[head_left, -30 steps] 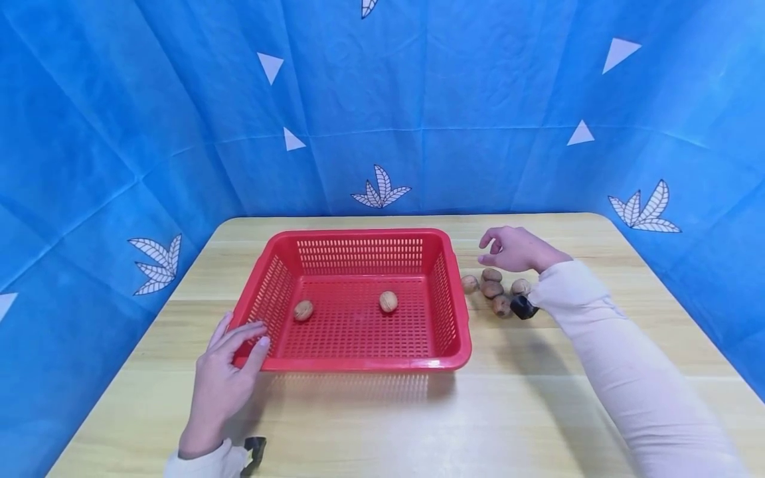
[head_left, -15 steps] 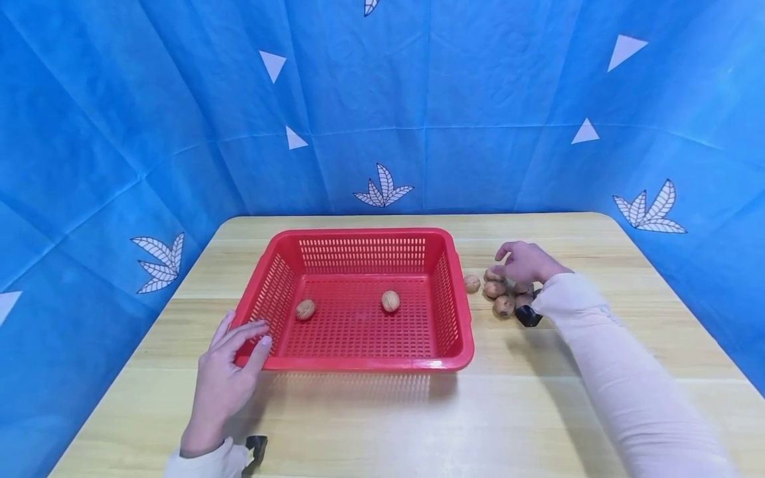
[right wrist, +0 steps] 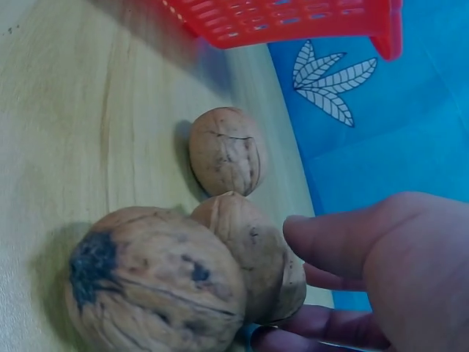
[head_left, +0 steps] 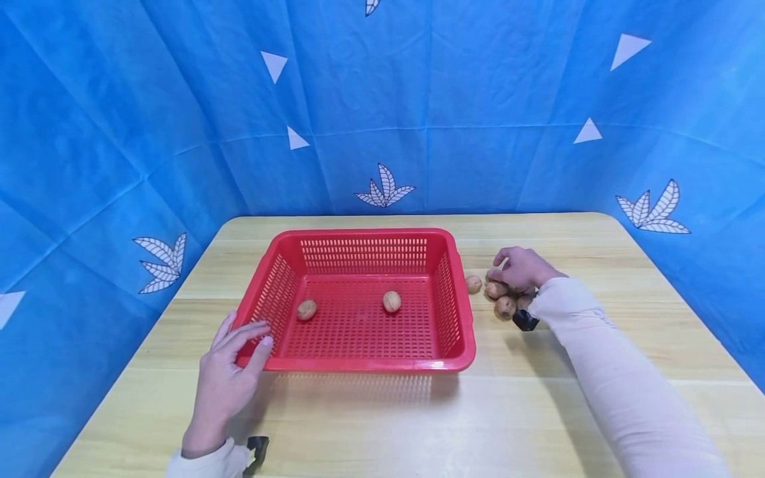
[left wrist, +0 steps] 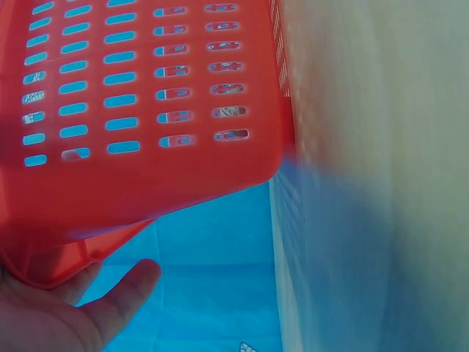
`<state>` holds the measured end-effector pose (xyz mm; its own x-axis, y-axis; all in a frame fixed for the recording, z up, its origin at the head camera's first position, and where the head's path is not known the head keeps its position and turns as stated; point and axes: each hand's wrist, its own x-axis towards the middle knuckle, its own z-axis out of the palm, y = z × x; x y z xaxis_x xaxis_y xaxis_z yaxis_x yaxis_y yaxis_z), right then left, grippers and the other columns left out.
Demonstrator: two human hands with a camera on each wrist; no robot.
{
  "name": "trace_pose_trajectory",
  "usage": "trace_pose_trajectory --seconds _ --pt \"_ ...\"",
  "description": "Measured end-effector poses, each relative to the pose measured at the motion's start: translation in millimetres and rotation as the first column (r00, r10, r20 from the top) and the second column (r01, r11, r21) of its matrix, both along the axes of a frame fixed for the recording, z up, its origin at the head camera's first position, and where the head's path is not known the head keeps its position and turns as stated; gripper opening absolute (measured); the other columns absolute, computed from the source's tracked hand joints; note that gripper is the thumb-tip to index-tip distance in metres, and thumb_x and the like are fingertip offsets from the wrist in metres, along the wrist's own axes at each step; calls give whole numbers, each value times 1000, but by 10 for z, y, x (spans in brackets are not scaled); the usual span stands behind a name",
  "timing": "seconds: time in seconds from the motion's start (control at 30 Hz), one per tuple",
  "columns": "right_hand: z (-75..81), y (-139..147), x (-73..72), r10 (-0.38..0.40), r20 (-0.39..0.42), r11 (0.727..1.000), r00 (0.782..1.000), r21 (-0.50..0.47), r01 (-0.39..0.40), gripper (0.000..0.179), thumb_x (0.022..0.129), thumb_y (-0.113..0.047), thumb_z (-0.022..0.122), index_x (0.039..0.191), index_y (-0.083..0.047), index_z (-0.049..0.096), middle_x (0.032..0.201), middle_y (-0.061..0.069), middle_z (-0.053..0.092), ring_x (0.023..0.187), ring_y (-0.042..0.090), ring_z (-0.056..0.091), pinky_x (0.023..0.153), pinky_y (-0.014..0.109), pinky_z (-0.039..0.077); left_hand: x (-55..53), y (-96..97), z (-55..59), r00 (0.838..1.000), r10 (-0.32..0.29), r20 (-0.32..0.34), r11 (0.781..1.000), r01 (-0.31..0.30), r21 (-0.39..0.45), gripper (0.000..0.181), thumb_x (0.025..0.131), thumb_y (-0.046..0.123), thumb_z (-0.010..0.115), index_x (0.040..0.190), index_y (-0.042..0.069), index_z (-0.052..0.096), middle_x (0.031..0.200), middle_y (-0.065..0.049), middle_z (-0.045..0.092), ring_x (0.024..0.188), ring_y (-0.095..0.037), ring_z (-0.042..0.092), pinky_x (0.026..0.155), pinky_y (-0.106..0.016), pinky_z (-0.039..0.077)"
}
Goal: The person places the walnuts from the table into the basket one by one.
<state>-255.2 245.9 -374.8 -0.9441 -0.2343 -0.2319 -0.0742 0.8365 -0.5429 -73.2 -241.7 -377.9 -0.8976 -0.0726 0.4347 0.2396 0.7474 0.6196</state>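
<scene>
A red plastic basket holds two walnuts, one walnut at the left and another walnut near the middle. My left hand rests at its front left corner, fingers relaxed over the rim and the thumb held apart in the left wrist view. To the right of the basket my right hand is down over a cluster of walnuts, with thumb and fingers curled round a walnut at the back, mostly hidden by the hand. Close beside it lie a walnut and a dark-spotted walnut.
A single walnut lies between the basket's right wall and the cluster. All stands on a pale wooden table, with a blue patterned cloth hanging behind and at the sides.
My right hand has come down from above onto the walnuts, and its thumb and fingers have closed round the back one. My left hand and the basket stay in place.
</scene>
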Motion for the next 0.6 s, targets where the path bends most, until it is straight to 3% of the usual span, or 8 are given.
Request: trace_pose_trajectory --seconds 0.6 --pt "23 -7 15 7 -7 1000 1000 3 -7 25 97 -23 57 108 -1 56 77 9 62 72 22 57 64 33 49 -10 -13 -11 1000 -9 -24 1000 8 -8 26 88 13 69 110 -1 69 116 -20 66 137 -42 32 103 -66 30"
